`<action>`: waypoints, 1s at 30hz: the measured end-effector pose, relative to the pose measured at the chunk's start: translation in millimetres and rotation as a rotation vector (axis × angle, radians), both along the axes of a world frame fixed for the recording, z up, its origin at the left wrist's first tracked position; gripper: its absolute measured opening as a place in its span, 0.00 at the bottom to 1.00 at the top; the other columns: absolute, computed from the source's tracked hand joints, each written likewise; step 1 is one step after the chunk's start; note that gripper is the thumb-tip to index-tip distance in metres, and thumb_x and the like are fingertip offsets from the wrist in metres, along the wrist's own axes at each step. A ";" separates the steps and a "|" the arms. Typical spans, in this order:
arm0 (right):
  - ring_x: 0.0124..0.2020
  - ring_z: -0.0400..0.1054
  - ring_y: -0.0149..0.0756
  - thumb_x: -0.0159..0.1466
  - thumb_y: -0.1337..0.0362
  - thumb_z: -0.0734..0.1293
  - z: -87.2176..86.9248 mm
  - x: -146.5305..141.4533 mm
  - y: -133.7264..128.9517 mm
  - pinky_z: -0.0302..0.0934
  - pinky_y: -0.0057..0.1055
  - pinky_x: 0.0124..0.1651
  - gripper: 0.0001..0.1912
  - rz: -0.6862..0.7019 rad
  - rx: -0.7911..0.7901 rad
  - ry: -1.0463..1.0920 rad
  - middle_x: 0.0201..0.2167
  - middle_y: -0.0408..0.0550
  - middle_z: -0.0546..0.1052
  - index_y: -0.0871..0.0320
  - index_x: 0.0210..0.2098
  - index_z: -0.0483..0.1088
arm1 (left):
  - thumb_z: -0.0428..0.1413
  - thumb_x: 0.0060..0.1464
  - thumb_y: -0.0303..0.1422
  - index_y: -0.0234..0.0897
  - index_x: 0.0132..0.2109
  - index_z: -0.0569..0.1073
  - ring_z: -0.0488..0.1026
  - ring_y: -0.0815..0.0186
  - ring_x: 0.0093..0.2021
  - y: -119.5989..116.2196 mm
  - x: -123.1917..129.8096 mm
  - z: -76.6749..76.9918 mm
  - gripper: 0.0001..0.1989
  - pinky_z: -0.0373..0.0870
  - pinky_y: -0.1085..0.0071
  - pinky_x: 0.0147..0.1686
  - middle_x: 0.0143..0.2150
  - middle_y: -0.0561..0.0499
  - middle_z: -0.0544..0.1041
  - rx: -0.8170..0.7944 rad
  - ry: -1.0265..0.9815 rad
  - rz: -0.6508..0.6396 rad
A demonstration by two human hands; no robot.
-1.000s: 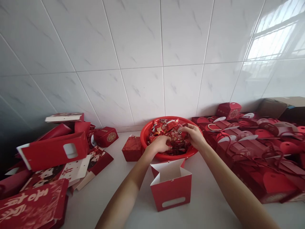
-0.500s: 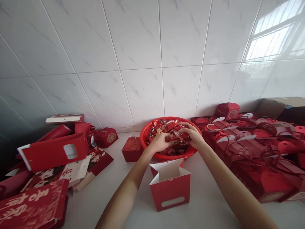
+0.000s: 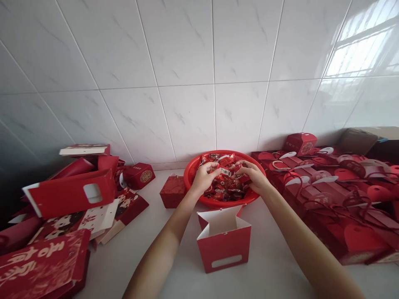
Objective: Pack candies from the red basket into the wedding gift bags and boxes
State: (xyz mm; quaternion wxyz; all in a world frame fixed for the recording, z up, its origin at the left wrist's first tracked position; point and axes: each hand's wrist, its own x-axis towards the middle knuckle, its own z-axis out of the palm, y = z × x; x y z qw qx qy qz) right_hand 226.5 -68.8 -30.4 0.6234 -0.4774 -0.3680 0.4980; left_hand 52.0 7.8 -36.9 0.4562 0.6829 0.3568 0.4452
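Both hands are over a red plastic basket (image 3: 189, 182) heaped with wrapped candies (image 3: 220, 193). My left hand (image 3: 204, 177) is closed on a candy (image 3: 225, 171) with a pale label, pinched between thumb and fingers. On the basket's right side, my right hand (image 3: 252, 176) grips a red-wrapped candy (image 3: 242, 177), partly covered by its fingers. In front of the basket, between my forearms, a red gift box (image 3: 223, 248) stands upright with its top open, its white inside showing and an oval cut-out low on its near face.
A small red box (image 3: 172, 192) sits left of the basket. Unfolded and part-folded red cartons (image 3: 75, 193) pile up at far left. Rows of red gift boxes with cord handles (image 3: 324, 195) fill the right, with a brown cardboard box (image 3: 358, 140) behind. A tiled wall (image 3: 187, 120) rises at the back.
My left hand has moved up from the front of the candy heap and now pinches a pale-labelled candy. My right hand has shifted slightly, with a red candy now visible at its fingertips.
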 end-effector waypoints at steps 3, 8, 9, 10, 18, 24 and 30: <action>0.21 0.69 0.33 0.44 0.70 0.68 0.9 -1.0 -1.5 0.63 0.26 0.22 0.13 0.012 0.000 -0.015 0.19 0.40 0.74 0.54 0.30 0.66 | 0.65 0.49 0.35 0.36 0.39 0.79 0.76 0.62 0.38 1.2 -0.7 -0.1 0.10 0.72 0.67 0.41 0.38 0.48 0.81 0.017 -0.039 0.035; 0.23 0.71 0.34 0.45 0.70 0.70 3.6 -1.9 -3.0 0.64 0.26 0.21 0.13 0.022 -0.010 0.011 0.23 0.42 0.77 0.54 0.30 0.68 | 0.61 0.53 0.39 0.37 0.40 0.78 0.75 0.64 0.35 2.5 -2.0 -2.7 0.11 0.71 0.70 0.37 0.38 0.49 0.80 0.089 -0.076 0.115; 0.24 0.72 0.35 0.46 0.70 0.70 4.5 -2.1 -3.3 0.64 0.27 0.21 0.12 0.023 -0.017 0.024 0.24 0.42 0.78 0.54 0.31 0.69 | 0.60 0.54 0.39 0.37 0.40 0.78 0.75 0.64 0.36 2.7 -2.2 -3.1 0.11 0.71 0.71 0.36 0.39 0.49 0.80 0.101 -0.088 0.134; 0.24 0.73 0.35 0.47 0.69 0.71 5.5 -2.3 -3.7 0.65 0.27 0.21 0.12 0.023 -0.026 0.035 0.26 0.43 0.78 0.54 0.32 0.69 | 0.59 0.54 0.40 0.38 0.40 0.78 0.74 0.65 0.36 2.8 -2.3 -3.5 0.11 0.70 0.71 0.36 0.39 0.49 0.80 0.108 -0.100 0.149; 0.31 0.77 0.38 0.48 0.69 0.74 7.0 -3.7 -6.8 0.70 0.29 0.28 0.14 0.073 -0.006 0.050 0.33 0.44 0.81 0.54 0.34 0.71 | 0.58 0.55 0.37 0.38 0.41 0.78 0.75 0.62 0.42 3.3 -1.7 -3.1 0.10 0.70 0.70 0.42 0.42 0.48 0.80 0.112 -0.131 0.112; 0.27 0.72 0.33 0.42 0.70 0.74 2.7 0.1 -4.1 0.64 0.27 0.25 0.18 0.083 0.036 0.016 0.33 0.43 0.81 0.55 0.32 0.68 | 0.58 0.55 0.35 0.38 0.40 0.78 0.76 0.60 0.43 4.0 -1.0 -2.8 0.08 0.71 0.66 0.47 0.41 0.48 0.81 0.093 -0.104 0.106; 0.20 0.62 0.26 0.47 0.62 0.76 1.5 -3.3 -1.7 0.55 0.24 0.19 0.17 0.106 0.033 -0.064 0.27 0.42 0.78 0.55 0.31 0.66 | 0.57 0.56 0.33 0.38 0.40 0.77 0.75 0.62 0.41 4.7 -0.3 -3.5 0.07 0.71 0.69 0.43 0.39 0.49 0.80 0.105 -0.087 0.091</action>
